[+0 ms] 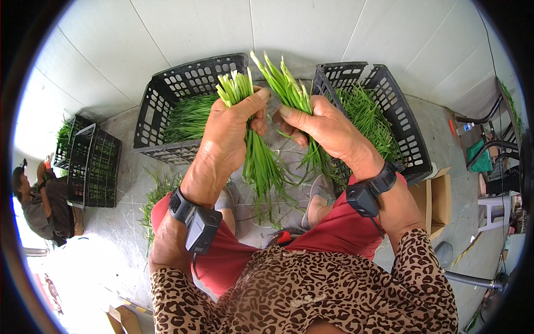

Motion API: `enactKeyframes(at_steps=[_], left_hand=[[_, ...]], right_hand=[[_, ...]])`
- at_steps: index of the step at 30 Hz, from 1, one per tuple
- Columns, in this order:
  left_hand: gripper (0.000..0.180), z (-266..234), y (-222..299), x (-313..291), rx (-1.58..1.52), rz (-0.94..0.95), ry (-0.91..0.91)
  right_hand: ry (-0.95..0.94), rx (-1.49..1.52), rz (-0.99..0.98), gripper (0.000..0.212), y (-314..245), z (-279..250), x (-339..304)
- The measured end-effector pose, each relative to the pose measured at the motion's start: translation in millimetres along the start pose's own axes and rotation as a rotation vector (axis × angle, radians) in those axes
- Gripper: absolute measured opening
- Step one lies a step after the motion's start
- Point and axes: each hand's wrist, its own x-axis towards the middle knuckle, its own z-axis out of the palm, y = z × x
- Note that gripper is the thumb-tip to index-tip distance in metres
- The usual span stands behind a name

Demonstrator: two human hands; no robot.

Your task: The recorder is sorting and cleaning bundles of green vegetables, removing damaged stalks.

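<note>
My left hand [228, 131] is closed round a thick bunch of garlic chives [261, 161]. Its pale cut ends point up and its green leaves hang down between my knees. A smaller, looser bunch of chives [285, 86] is gripped in my right hand [331, 125], whitish ends upward and tilted left. The two hands are close together but apart, thumbs on the stems. Beyond my left hand stands a black plastic crate [172, 152] with chives [189, 118] laid lengthwise in it. Behind my right hand, another black crate [410, 119] holds tangled chives [367, 114].
Loose greens [161, 195] lie on the tiled floor by my left leg. Stacked crates [94, 167] and another person [41, 195] are at far left. A cardboard box [439, 203] stands by my right knee, a white stool [494, 212] farther right. A pale wall [300, 28] closes the back.
</note>
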Motion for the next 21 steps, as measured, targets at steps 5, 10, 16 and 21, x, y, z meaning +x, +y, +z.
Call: enactKeyframes(at_steps=[5,10,16,21], left_hand=[[0.009,5.3,3.5,-1.6,-0.101,-0.007,0.012],[0.005,5.3,3.3,-2.3,-0.131,-0.011,-0.029],[0.008,4.3,2.7,-1.9,-0.067,0.0,-0.041],[0.01,5.5,2.4,-1.7,-0.102,-0.01,0.026]], right_hand=[[-0.045,0.003,0.001,0.028,2.2,0.6,0.0],[-0.055,0.018,0.004,0.027,0.9,1.1,-0.7],[-0.057,-0.006,0.026,0.026,0.9,3.0,0.1],[-0.039,-0.049,0.027,0.026,-0.5,3.1,-0.8]])
